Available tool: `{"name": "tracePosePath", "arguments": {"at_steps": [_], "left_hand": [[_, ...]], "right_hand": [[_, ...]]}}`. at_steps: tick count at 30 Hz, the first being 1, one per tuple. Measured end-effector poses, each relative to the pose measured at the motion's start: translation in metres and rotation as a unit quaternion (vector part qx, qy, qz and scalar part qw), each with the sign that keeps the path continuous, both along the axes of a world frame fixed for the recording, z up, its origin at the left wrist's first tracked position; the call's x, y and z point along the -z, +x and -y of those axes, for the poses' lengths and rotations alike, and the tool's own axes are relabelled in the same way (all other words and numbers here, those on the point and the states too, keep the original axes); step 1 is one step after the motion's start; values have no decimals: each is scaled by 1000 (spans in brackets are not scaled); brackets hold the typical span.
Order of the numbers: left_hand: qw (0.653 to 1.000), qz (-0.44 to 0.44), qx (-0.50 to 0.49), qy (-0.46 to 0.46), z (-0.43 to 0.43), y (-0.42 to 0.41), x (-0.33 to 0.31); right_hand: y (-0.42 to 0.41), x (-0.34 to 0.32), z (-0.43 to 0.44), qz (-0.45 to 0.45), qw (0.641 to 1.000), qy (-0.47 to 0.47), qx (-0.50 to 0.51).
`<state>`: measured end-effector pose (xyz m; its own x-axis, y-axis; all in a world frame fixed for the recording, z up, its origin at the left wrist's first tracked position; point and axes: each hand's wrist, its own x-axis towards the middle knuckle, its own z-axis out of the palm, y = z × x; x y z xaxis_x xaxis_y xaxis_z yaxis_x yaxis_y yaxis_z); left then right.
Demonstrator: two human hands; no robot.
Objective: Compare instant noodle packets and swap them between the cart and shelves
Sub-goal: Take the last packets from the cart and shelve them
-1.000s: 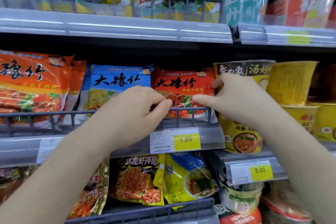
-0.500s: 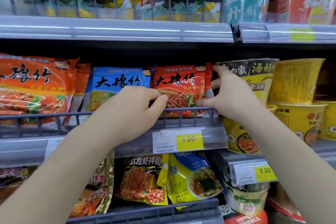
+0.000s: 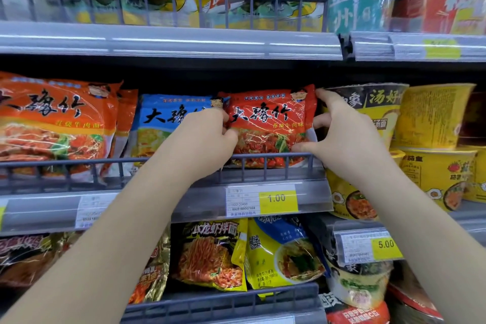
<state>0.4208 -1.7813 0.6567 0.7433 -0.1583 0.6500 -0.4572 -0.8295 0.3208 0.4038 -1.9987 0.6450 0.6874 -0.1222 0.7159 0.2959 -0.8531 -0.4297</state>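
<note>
Clasping red packet (image 3: pixel 271 126) by side edges, left grip (image 3: pixel 207 139), right grip (image 3: pixel 349 137); could catch on wire rail (image 3: pixel 263 157) across its base, tearing film.

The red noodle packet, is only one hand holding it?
No, the left hand and right hand both grip the red noodle packet, one at each side.

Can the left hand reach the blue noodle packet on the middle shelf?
Probably yes: the blue noodle packet stands beside the left hand, its top above the low wire rail; but that hand grips the red noodle packet.
</note>
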Motion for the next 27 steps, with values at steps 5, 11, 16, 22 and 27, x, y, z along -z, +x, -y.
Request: {"name": "tracePosePath", "arguments": {"at_steps": [5, 11, 16, 22, 27], "left_hand": [[999, -7, 29, -42, -8, -1, 4], [999, -5, 33, -39, -10, -4, 5], [1000, -14, 11, 13, -7, -8, 3], [999, -25, 13, 14, -6, -8, 3], [999, -27, 11, 15, -5, -12, 3]], "right_hand": [[7, 1, -6, -1, 999, -22, 23], [11, -5, -7, -11, 996, -68, 48], [7, -6, -5, -21, 992, -113, 58], [3, -9, -4, -37, 979, -176, 93], [-2, -8, -2, -19, 974, -199, 104]]}}
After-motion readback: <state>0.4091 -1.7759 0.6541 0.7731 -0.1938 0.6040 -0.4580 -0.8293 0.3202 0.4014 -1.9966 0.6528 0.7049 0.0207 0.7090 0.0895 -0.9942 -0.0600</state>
